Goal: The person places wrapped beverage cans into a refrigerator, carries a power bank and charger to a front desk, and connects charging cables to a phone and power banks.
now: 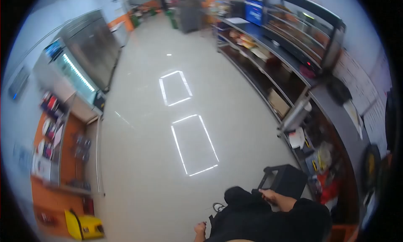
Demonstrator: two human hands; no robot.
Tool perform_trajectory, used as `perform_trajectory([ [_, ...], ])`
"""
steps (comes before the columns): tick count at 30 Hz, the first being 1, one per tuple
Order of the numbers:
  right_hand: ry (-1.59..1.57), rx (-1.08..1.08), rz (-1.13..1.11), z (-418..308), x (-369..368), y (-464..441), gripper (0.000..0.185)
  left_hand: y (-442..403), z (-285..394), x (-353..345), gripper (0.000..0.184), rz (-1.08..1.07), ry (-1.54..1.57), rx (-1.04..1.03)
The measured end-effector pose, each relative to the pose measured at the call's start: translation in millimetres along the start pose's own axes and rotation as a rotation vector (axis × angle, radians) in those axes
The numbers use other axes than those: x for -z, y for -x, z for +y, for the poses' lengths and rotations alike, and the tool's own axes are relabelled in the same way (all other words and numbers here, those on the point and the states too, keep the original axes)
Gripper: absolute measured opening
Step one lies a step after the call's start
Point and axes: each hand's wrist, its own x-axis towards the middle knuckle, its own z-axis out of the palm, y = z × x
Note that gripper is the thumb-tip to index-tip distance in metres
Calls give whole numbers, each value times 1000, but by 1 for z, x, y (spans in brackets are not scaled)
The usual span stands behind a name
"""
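My right hand (pixel 268 195) is closed at the front of my dark clothing, its fingers wrapped round the end of something black that I cannot make out. Just beyond it stands a black box-like object (pixel 289 182) with a frame on its left side. At the bottom, my left hand (pixel 200 228) is curled closed beside my black clothing; whatever it may hold is too small to name. A thin dark loop (pixel 218 207) shows near the floor between my hands.
Steel shelving (pixel 268 72) with a glass display case (pixel 294 27) runs along the right. On the left are a lit fridge (pixel 75 74), a steel cabinet (pixel 92 44), an orange-backed shelf (pixel 71 153) and a yellow bag (pixel 86 226). Pale floor (pixel 147 137) lies between.
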Motion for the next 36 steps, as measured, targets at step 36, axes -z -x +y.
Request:
perform_trajectory([
  [36, -289, 40, 192, -1004, 71, -352, 56, -562, 1221, 286, 59, -192, 420, -572],
])
